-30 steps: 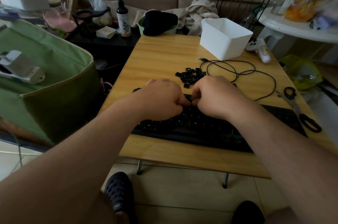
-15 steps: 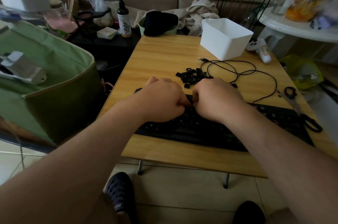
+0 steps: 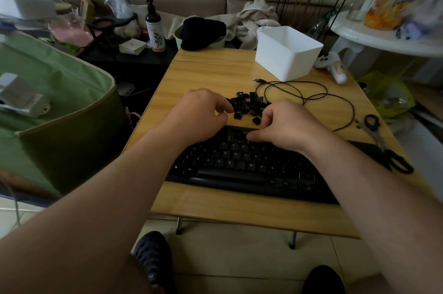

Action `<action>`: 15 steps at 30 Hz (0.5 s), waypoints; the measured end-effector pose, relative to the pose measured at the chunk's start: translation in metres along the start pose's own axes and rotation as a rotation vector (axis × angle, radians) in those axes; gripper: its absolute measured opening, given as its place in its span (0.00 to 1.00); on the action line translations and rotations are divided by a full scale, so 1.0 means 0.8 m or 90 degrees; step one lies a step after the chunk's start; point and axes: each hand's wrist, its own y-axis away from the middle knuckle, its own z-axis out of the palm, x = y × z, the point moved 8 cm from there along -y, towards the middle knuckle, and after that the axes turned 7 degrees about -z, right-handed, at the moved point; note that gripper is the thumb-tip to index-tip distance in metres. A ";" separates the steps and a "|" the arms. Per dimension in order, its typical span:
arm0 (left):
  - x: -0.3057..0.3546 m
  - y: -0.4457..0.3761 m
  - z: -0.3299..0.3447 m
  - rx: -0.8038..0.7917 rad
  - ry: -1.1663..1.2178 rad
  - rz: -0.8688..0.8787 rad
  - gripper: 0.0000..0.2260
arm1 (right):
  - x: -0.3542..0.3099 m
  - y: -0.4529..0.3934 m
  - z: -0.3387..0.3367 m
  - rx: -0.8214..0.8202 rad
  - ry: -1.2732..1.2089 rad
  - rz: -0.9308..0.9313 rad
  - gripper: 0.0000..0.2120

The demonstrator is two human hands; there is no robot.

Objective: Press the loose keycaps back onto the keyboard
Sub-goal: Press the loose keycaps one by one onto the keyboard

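Left hand [image 3: 199, 116], loosely curled and empty, reaches for small black plastic keycaps [image 3: 249, 105] just beyond; right hand [image 3: 285, 126], fingers bent, its hold unclear, rests on the flat black keyboard [image 3: 239, 164]. Next comes pinching one cap.

Loose keycaps [image 3: 249, 106] heaped behind a black keyboard [image 3: 242, 164] on a wooden table [image 3: 239, 209].

The keyboard is laid flat along the near edge of the table, slightly skewed, its right end reaching toward the right edge; white legends are seen on the fitted keys, and its far row is partly hidden. The keycaps, small, black and squarish, are gathered in a loose pile near the table's middle, just beyond the keyboard's far edge, some tipped on their sides, with two lying apart nearest the keyboard.
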 end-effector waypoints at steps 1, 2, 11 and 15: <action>-0.001 -0.006 0.002 0.005 0.006 -0.012 0.12 | 0.003 -0.002 -0.003 0.005 -0.021 -0.001 0.16; -0.001 -0.012 0.005 0.003 0.007 -0.021 0.12 | 0.008 -0.003 -0.007 0.017 -0.047 -0.001 0.16; 0.017 -0.049 0.043 -0.009 -0.078 -0.090 0.11 | 0.029 -0.012 -0.024 0.146 -0.106 -0.014 0.16; 0.020 -0.055 0.043 0.001 -0.111 -0.107 0.11 | 0.027 -0.011 -0.026 0.172 -0.119 -0.050 0.15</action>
